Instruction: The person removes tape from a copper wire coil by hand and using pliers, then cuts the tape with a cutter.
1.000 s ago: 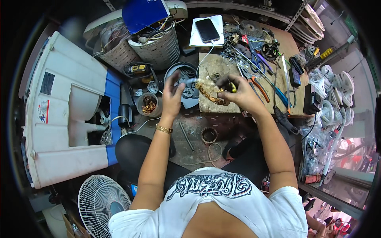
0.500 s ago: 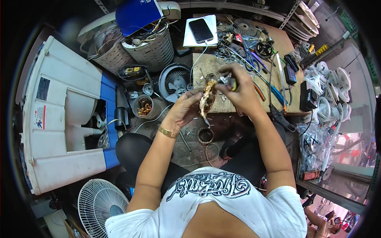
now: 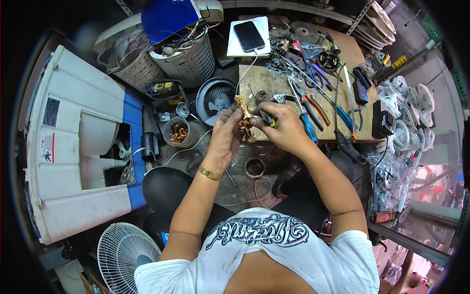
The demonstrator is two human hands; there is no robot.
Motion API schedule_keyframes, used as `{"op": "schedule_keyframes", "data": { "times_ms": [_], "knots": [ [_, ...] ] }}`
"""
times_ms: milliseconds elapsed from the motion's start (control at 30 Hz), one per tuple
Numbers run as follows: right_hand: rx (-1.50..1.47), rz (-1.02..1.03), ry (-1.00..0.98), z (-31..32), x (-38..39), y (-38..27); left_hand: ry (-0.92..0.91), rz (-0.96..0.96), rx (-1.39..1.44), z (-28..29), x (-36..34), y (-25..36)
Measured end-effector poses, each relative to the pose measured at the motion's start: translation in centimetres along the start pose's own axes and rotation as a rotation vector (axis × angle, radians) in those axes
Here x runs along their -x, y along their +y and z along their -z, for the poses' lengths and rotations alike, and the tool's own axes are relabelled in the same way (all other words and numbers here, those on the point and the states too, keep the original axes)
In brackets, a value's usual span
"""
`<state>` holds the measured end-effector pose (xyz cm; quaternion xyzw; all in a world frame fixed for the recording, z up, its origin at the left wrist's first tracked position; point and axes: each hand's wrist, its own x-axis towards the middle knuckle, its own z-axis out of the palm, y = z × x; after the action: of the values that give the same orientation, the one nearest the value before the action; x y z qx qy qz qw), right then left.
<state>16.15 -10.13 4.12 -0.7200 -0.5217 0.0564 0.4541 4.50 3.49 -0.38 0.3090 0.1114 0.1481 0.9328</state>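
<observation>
My left hand [image 3: 228,125] is closed around a copper winding bundle [image 3: 243,113] with pale wrapping, held upright near the plywood bench's front edge. My right hand [image 3: 278,125] is closed on a small tool [image 3: 267,117] with a yellow-and-black handle, beside the bundle; the tool's working end is hard to make out. Just beyond on the plywood bench [image 3: 254,76] are orange-and-black pliers [image 3: 316,108], blue-handled tools [image 3: 308,126], scissors [image 3: 313,71] and metal scraps. A tub of copper pieces [image 3: 179,133] stands left of my left hand.
A grey fan housing [image 3: 213,100] lies left of the bench. Wire-filled baskets [image 3: 181,59], a phone [image 3: 248,35], a white-and-blue casing [image 3: 58,181] and piled white plastic parts [image 3: 401,134] surround the work area. A ring-shaped part [image 3: 255,169] and cable lie on the floor.
The bundle first tipped from slanted to upright and moved slightly left as my hands turned it. My right hand has since lowered a little, and my left hand has shifted slightly left.
</observation>
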Motion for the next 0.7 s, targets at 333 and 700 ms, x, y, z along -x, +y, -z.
{"op": "schedule_keyframes", "data": {
  "times_ms": [333, 700],
  "knots": [
    [-0.255, -0.273, 0.028, 0.2, -0.2, 0.0, 0.029, -0.047, 0.156, -1.3, 0.6, -0.7],
    [-0.05, -0.155, -0.088, 1.5, 0.5, -0.3, 0.088, -0.214, -0.033, -1.7, 0.6, 0.2]
  ]
}}
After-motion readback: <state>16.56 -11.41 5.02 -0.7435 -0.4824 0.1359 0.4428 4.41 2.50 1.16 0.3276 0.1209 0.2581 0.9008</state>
